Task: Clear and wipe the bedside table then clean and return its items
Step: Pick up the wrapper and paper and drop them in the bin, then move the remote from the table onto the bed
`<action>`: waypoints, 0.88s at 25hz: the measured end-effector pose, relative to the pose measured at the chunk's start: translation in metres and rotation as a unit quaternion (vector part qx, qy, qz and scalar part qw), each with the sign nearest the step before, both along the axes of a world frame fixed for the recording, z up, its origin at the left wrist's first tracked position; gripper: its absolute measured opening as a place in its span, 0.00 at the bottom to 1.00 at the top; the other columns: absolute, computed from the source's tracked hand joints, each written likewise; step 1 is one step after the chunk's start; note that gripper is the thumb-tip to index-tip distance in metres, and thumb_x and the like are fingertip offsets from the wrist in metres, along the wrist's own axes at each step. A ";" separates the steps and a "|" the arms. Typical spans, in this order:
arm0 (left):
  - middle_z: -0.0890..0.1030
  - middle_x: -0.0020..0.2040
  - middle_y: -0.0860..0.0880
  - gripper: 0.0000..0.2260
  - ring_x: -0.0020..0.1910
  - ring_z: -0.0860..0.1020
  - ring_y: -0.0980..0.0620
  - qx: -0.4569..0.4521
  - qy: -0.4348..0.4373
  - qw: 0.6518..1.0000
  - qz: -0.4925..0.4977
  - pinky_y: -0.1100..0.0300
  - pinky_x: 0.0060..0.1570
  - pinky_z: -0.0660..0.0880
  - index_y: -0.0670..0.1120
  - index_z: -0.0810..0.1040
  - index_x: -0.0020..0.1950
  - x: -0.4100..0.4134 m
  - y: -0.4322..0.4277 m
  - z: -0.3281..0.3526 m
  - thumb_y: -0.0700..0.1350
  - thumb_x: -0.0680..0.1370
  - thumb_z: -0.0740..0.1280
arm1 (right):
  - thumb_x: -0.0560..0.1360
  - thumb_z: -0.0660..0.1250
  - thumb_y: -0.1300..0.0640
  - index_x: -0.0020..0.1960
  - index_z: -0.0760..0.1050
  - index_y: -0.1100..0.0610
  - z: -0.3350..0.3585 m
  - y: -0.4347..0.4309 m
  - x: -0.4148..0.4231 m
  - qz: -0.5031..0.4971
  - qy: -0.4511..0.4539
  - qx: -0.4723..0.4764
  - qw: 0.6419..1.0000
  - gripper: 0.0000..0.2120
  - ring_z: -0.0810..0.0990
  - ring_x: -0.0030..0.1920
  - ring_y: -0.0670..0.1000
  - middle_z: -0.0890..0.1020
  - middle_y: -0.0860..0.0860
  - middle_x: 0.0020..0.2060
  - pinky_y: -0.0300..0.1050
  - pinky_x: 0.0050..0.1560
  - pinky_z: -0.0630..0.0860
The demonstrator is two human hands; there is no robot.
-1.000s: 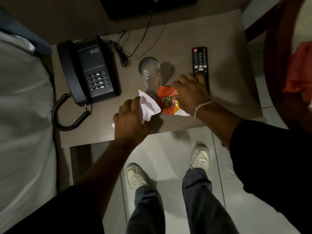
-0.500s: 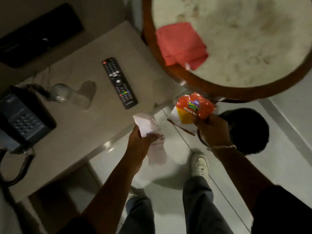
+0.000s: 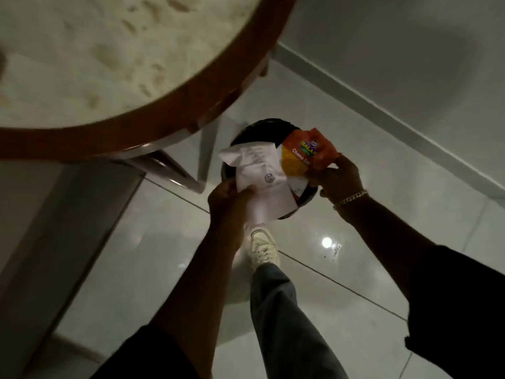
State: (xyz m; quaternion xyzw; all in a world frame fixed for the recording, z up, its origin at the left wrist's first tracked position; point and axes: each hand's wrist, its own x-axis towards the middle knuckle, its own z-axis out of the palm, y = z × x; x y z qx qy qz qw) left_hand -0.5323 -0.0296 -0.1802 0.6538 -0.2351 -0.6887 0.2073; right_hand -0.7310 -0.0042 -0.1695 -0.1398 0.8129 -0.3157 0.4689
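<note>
At the centre of the frame, above the dark bin [image 3: 247, 131] on the floor, the left hand [image 3: 228, 199] pinched a paper receipt [image 3: 259, 170], the right hand [image 3: 337, 177] an orange snack packet [image 3: 306, 153]; both grips held their litter directly over the opening.
</note>
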 end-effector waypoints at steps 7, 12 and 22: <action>0.83 0.57 0.47 0.15 0.47 0.79 0.61 -0.129 -0.193 0.970 -0.078 0.77 0.44 0.75 0.43 0.79 0.62 0.002 -0.006 0.016 0.39 0.75 0.69 | 0.68 0.75 0.60 0.56 0.78 0.57 -0.001 0.014 0.006 -0.036 0.066 0.094 0.993 0.17 0.85 0.43 0.57 0.86 0.59 0.46 0.55 0.48 0.84; 0.84 0.55 0.43 0.12 0.54 0.82 0.45 -0.113 -0.145 0.983 0.006 0.47 0.57 0.79 0.42 0.80 0.58 0.072 -0.014 0.053 0.35 0.76 0.67 | 0.72 0.71 0.61 0.51 0.80 0.61 0.033 0.003 0.076 0.068 0.076 0.050 0.993 0.08 0.83 0.39 0.58 0.84 0.57 0.39 0.51 0.44 0.84; 0.84 0.53 0.42 0.08 0.55 0.81 0.42 -0.166 -0.210 0.938 0.219 0.47 0.61 0.77 0.43 0.81 0.53 0.348 -0.010 0.109 0.36 0.77 0.65 | 0.73 0.70 0.64 0.48 0.79 0.58 0.095 -0.070 0.381 0.346 0.028 -0.108 0.932 0.05 0.81 0.42 0.57 0.83 0.57 0.41 0.53 0.45 0.78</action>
